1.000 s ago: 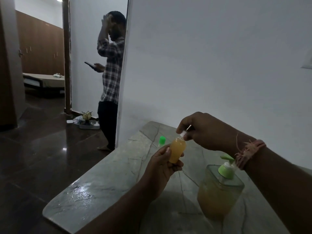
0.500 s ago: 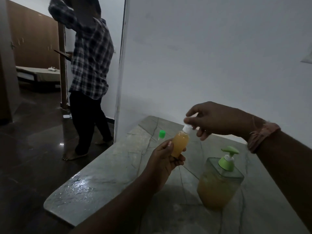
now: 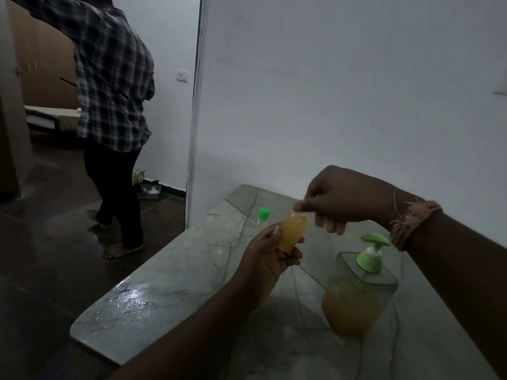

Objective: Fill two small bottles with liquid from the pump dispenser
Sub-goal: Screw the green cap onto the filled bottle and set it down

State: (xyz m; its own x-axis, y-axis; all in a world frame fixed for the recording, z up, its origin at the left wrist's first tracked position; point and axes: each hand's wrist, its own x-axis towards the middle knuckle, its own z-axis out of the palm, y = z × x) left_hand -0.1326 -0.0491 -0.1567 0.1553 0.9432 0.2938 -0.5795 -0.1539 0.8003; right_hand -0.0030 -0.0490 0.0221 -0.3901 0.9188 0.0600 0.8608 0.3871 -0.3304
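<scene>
One full bottle (image 3: pixel 292 233), pinched in left hand (image 3: pixel 270 259) over counter (image 3: pixel 170 281); right hand (image 3: pixel 345 197) pinching its top. Second bottle (image 3: pixel 263 215) behind; dispenser (image 3: pixel 359 292) right. Risk: tilt spills liquid.

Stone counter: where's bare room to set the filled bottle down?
Bare counter lies left of the left hand, from the green-capped bottle toward the glossy near corner. Another patch sits between the pump dispenser and the wall. It is crowded between the filled bottle, the right hand and the dispenser.
</scene>
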